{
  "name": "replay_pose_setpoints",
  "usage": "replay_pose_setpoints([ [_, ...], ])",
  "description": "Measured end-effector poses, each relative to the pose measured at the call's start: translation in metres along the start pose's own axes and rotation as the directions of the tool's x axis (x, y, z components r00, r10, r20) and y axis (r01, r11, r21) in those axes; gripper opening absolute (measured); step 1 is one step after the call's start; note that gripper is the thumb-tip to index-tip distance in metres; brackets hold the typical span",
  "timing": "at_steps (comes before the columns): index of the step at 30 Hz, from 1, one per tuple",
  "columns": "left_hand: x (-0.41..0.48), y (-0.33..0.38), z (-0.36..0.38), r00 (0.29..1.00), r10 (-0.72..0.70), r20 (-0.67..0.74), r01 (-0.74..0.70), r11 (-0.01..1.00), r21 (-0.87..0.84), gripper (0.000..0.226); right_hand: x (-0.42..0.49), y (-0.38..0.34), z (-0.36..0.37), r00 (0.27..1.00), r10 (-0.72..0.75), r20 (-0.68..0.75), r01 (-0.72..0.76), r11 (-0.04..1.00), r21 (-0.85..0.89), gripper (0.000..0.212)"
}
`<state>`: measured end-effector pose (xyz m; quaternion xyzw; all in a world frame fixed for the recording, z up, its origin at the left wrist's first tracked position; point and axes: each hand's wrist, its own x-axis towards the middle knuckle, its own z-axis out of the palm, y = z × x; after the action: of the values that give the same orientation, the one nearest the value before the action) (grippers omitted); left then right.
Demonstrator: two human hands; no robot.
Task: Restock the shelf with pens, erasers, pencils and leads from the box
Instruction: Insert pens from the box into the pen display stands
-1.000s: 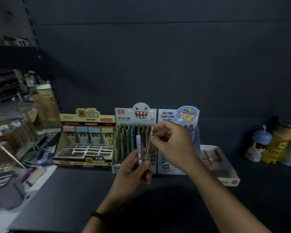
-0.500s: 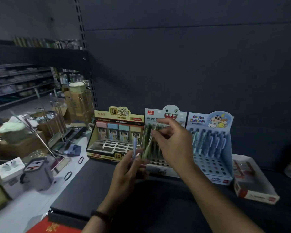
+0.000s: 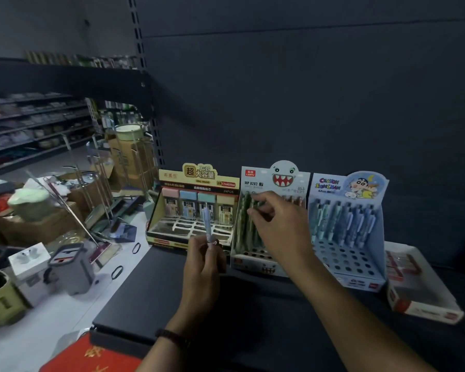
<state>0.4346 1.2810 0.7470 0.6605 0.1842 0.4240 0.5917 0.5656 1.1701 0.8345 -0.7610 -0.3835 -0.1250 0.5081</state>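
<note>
On the dark shelf (image 3: 151, 304) stand three display boxes. My left hand (image 3: 203, 267) holds a pale blue pen (image 3: 207, 226) upright in front of the yellow lead box (image 3: 196, 210). My right hand (image 3: 279, 226) pinches the top of a green pen (image 3: 249, 210) that stands in the left rows of the white shark-face pen box (image 3: 274, 181). The blue cartoon pen box (image 3: 346, 226) stands to the right with several blue pens in its back rows and open holes in front.
A low white and red tray (image 3: 424, 299) lies at the shelf's right end. Left of the shelf, the floor holds cardboard boxes (image 3: 38, 224), a grey mop bucket (image 3: 70, 269), metal racks and black rings. A red mat (image 3: 86, 355) lies below the shelf edge.
The view has swung left, so more of the floor shows. My right hand has lowered the green pen into the shark-face box. My left hand went from holding two pens to one.
</note>
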Motion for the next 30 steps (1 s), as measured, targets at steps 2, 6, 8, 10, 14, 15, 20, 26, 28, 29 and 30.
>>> replay_pose_setpoints([
  [2, -0.001, 0.002, 0.001, 0.997, 0.075, 0.034, -0.076, 0.997, 0.02, 0.005, -0.001, 0.001, 0.001, 1.0, 0.011, 0.008, -0.011, 1.0, 0.008, 0.026],
  [6, -0.002, 0.006, 0.002, 0.995, 0.057, 0.078, -0.054, 0.998, -0.034, 0.006, -0.001, -0.002, 0.001, 1.0, -0.004, 0.011, 0.005, 1.0, -0.013, 0.026],
  [8, -0.002, 0.009, 0.003, 0.995, 0.055, 0.079, -0.05, 0.997, -0.057, 0.01, -0.002, -0.003, 0.002, 1.0, -0.013, 0.024, 0.014, 1.0, -0.025, 0.026],
  [10, -0.002, 0.009, 0.003, 0.996, 0.044, 0.079, -0.039, 0.997, -0.066, 0.011, -0.002, -0.004, 0.003, 0.999, -0.002, 0.041, 0.004, 0.999, -0.035, 0.026],
  [14, -0.004, 0.011, 0.002, 0.997, 0.013, 0.077, -0.008, 0.998, -0.061, 0.014, -0.005, -0.001, 0.007, 0.988, 0.06, 0.141, -0.042, 0.991, -0.127, 0.021],
  [15, -0.004, 0.013, 0.003, 0.997, 0.011, 0.077, -0.007, 0.999, -0.053, 0.015, -0.006, -0.001, 0.008, 0.982, 0.079, 0.173, -0.055, 0.989, -0.137, 0.023],
  [20, -0.007, 0.02, 0.005, 0.997, 0.002, 0.083, -0.002, 1.0, -0.007, 0.016, -0.009, -0.002, 0.001, 0.982, 0.055, 0.181, -0.032, 0.991, -0.13, 0.027],
  [26, -0.03, 0.051, 0.041, 1.0, 0.006, -0.018, -0.008, 0.993, -0.114, 0.017, -0.029, 0.001, -0.034, 0.999, 0.028, -0.016, -0.024, 0.978, 0.206, 0.02],
  [28, -0.035, 0.058, 0.062, 0.999, -0.029, 0.019, 0.031, 0.987, -0.158, 0.018, -0.032, 0.003, -0.049, 0.998, 0.04, -0.052, -0.025, 0.961, 0.275, 0.02],
  [29, -0.036, 0.059, 0.071, 0.998, -0.029, 0.052, 0.037, 0.985, -0.168, 0.017, -0.034, 0.004, -0.056, 0.996, 0.046, -0.071, -0.024, 0.959, 0.284, 0.019],
  [30, -0.037, 0.06, 0.08, 0.996, -0.025, 0.087, 0.04, 0.984, -0.173, 0.017, -0.035, 0.006, -0.063, 0.994, 0.055, -0.091, -0.027, 0.959, 0.281, 0.02],
])
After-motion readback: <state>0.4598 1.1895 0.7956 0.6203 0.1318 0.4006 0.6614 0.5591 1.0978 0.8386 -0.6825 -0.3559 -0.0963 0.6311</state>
